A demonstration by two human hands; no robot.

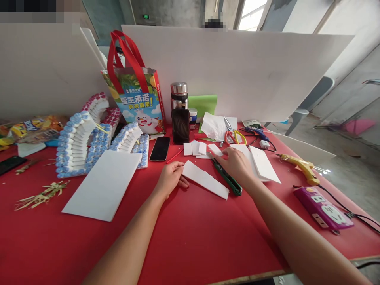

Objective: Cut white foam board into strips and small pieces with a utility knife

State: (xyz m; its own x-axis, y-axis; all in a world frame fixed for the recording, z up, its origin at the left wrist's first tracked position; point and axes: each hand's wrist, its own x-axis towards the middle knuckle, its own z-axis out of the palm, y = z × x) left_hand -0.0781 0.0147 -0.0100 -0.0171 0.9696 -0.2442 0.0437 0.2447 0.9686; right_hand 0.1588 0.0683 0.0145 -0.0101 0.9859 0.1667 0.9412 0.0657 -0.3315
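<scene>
My left hand [171, 178] pinches one end of a white foam board strip [204, 179], which slants across the red table toward the right and has a rough far edge. Farther right, my right hand [236, 163] has its fingertips closed at the edge of a small white foam board piece [214, 149]. A green utility knife [227, 177] lies just below that hand, between it and the strip. Several small white foam board squares [195, 148] are grouped behind the strip. Larger white foam boards [263, 164] lie beside my right wrist, which partly hides them.
A big white board [102, 184] and blue-and-white arch-shaped pieces [74, 146] lie left. Behind are phones [160, 149], a steel flask [179, 93], scissors [233, 132] and a bag [139, 95]. A yellow glue gun [301, 166] and purple power strip [323, 208] with cords occupy the right.
</scene>
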